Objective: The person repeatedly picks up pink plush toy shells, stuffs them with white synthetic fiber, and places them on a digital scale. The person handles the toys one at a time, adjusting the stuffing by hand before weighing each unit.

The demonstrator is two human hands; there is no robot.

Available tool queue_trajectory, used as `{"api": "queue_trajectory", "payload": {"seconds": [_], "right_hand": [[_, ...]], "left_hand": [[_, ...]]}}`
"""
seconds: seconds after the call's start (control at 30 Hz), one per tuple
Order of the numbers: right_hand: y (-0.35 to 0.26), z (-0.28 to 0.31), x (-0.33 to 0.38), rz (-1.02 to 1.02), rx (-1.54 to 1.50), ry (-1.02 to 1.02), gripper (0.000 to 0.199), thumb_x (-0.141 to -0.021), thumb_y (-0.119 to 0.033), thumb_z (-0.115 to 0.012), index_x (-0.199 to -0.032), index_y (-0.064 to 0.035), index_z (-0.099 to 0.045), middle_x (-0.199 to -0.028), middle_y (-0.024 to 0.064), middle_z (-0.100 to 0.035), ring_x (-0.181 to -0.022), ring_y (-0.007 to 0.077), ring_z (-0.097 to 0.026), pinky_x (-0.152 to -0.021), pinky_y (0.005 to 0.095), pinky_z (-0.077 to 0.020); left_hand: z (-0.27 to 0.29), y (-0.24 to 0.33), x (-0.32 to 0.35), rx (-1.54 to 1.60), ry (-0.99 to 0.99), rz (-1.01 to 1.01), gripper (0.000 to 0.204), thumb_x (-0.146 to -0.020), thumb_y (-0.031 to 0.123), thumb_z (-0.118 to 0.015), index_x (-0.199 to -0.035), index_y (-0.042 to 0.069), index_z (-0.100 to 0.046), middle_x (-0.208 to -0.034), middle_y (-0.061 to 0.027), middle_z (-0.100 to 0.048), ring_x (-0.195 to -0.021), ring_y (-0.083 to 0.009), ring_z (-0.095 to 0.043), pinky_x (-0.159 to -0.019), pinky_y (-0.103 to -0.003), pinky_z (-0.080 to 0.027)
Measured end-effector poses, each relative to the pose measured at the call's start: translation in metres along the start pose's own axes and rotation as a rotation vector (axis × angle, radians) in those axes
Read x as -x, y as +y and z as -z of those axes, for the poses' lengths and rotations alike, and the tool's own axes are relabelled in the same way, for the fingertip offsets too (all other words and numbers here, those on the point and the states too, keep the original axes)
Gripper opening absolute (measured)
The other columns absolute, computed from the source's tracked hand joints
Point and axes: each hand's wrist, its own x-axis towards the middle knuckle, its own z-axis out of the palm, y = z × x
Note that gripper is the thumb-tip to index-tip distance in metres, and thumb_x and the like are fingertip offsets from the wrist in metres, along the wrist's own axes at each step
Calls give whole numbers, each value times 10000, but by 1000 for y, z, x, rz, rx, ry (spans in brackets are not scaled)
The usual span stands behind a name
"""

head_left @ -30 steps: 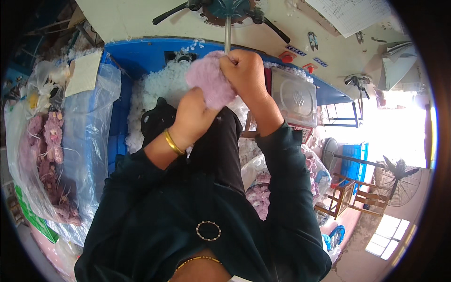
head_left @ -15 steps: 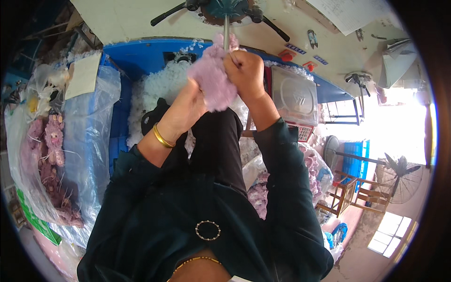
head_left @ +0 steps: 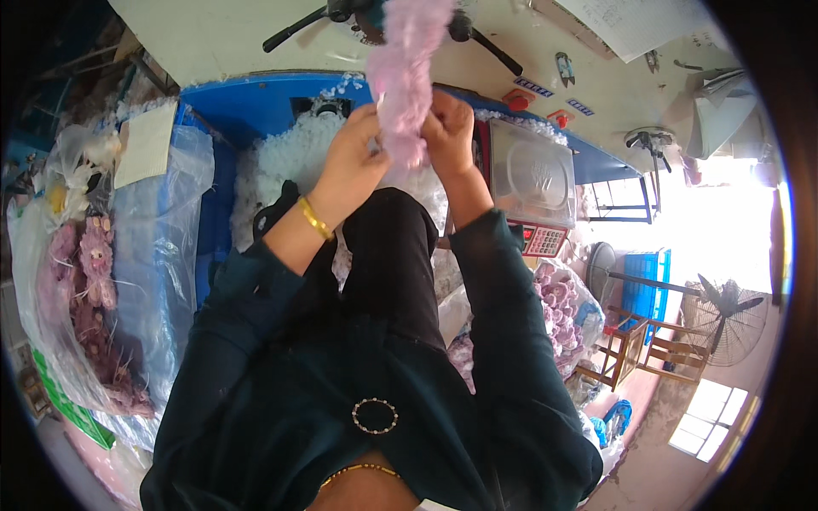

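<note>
Between my two hands, in front of the machine, is a fluffy pink plush toy, its long body stretched upward. My left hand grips its lower left side, fingers bent against the fur. On the opposite side my right hand is closed on the toy's edge, thumb and fingers pinching it. The toy partly hides the machine's round base and hides its metal tube. Loose white stuffing lies heaped in a blue bin beneath my hands.
Black levers stick out from the machine. Red buttons sit along the panel's lower edge. At left, a clear plastic bag holds more pink plush toys. A red-and-white keypad device stands beside a bag of pink plush pieces.
The plush toy has come off the metal tube and now stretches higher, in front of the machine. My right hand has moved down its side; my left hand has shifted up and right.
</note>
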Motion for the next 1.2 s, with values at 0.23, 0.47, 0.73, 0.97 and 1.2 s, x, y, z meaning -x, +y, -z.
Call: {"api": "queue_trajectory", "payload": {"seconds": [0.23, 0.47, 0.73, 0.97, 1.2], "right_hand": [[-42, -18, 13, 120, 354, 93, 235, -693, -99, -592, -560, 12, -434, -520, 154, -363, -443, 192, -328, -435, 341, -316], [-43, -24, 8, 117, 436, 149, 242, -683, -131, -606, -543, 16, -475, -528, 207, -397, -421, 302, -342, -428, 388, -337], [-49, -19, 12, 50, 396, 77, 230, -687, -90, -619, -545, 16, -471, -497, 172, -378, -415, 217, -344, -418, 363, -315], [-32, 9, 17, -336, -300, -190, 272, -774, -40, -588, -544, -73, -447, -577, -68, -469, -554, 20, -393, -473, 223, -310], [-15, 62, -5, -435, -426, -318, 298, -806, -297, -717, -872, -30, -600, -849, 21, -619, -761, 80, -569, -663, 234, -469]], "left_hand": [[15, 43, 13, 423, -43, 516, 252, -781, 72, -736, -999, 26, -616, -942, -7, -641, -885, -94, -596, -822, -258, -479], [15, 37, 11, 657, 27, 437, 312, -815, 32, -687, -1112, 21, -594, -1029, -33, -640, -914, -110, -607, -837, -263, -481], [44, 26, 6, 680, -231, 459, 344, -833, 54, -650, -1161, -4, -567, -1072, -63, -636, -973, -131, -602, -873, -284, -473], [42, 6, -5, 1083, -417, 586, 506, -940, 437, -499, -1294, 78, -455, -1131, -93, -618, -914, -186, -650, -641, -276, -540], [-12, 54, -14, 1006, -24, 697, 390, -937, 295, -557, -1221, 39, -485, -1039, -101, -633, -735, -211, -679, -543, -288, -590]]}}
